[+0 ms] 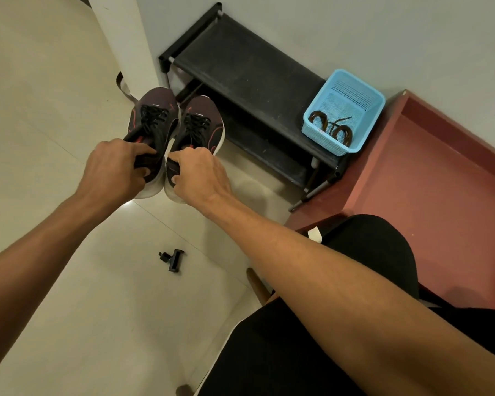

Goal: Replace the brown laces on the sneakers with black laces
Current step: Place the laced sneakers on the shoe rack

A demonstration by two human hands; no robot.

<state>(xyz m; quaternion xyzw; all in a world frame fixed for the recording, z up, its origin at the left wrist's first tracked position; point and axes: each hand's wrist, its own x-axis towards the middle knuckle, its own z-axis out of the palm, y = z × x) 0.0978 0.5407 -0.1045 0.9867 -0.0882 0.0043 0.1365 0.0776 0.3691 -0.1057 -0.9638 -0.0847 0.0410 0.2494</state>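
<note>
Black-laced left shoe gripped at heel by curled fingers of left hand, right shoe likewise by right hand; brown laces in basket on rack

Matt knit cloth on the sneakers under the fingers, glossy smooth tiled floor below, perforated plastic basket off right of the fingers.
</note>
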